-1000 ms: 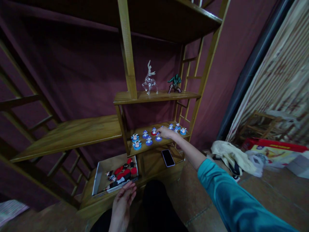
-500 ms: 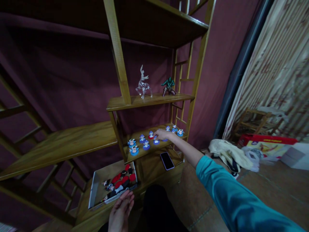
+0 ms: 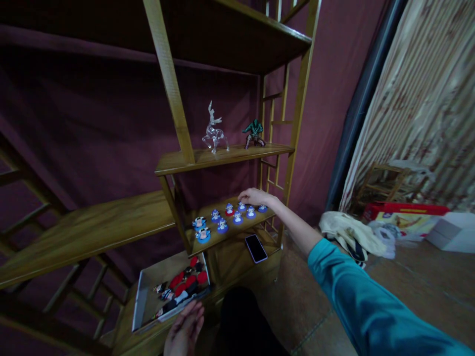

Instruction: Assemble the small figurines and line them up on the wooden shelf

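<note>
My right hand (image 3: pixel 256 196) reaches over the small shelf, fingers bent down on a small purple-and-white figurine (image 3: pixel 242 206) in the back row. The fingertips seem to grip its top; the contact is partly hidden. Around it stand several similar figurines, including one on a red base (image 3: pixel 229 209) just left and a purple-based one (image 3: pixel 251 212) in front. At the shelf's left end are two blue-based figurines (image 3: pixel 203 235). Low in view, my left hand (image 3: pixel 187 324) is palm up, fingers loosely extended and holding nothing, near an open box (image 3: pixel 143 301) of red and black figures.
A clear deer figurine (image 3: pixel 215 133) and a green figure (image 3: pixel 255 133) stand on the shelf above. A phone (image 3: pixel 256 248) lies on the lower ledge. Wooden uprights (image 3: pixel 172 89) frame the shelves. Cloth (image 3: pixel 343 230) and a red-and-yellow box (image 3: pixel 406 215) are on the floor at right.
My right hand has shifted toward the back row, uncovering figurines in front and now covering some at the right end. The view has turned slightly; my left hand stays low beside the box.
</note>
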The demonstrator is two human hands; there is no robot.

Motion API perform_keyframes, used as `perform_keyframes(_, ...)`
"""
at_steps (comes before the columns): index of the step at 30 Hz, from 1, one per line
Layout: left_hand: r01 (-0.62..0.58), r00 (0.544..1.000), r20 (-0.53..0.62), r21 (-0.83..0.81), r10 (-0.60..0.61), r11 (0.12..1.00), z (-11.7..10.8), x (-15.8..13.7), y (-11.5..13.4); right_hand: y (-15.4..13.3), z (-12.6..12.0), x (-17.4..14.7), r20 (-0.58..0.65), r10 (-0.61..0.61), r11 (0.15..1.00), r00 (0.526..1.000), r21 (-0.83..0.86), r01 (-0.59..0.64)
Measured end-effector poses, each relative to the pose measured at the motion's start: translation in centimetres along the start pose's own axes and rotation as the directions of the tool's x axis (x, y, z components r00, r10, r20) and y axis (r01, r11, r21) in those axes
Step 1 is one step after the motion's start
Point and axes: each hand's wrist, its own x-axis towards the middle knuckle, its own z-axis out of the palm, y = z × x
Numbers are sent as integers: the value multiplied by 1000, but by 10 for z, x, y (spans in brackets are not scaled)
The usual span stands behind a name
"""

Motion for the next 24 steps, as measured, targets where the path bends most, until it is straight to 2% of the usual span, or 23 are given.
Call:
perform_keyframes(4,9,1000,-9,21,-9,1000,-3,4,-3,13,-1,-9,22,68,997,997,-30,-67)
perform_keyframes(9,17,1000,-13,34,-17,999,1,4,-5,28,12,-10,66,120,991,991,-62,-116)
perform_keyframes(15,30,1000,5,19,-30,999,4,2,-7,37,30,-8,127,131,986,983,-120,-116)
perform_keyframes(24,31,999,18,13,-31,999,-3,1,-11,43,35,-10,115,105,989,988,-113,-93)
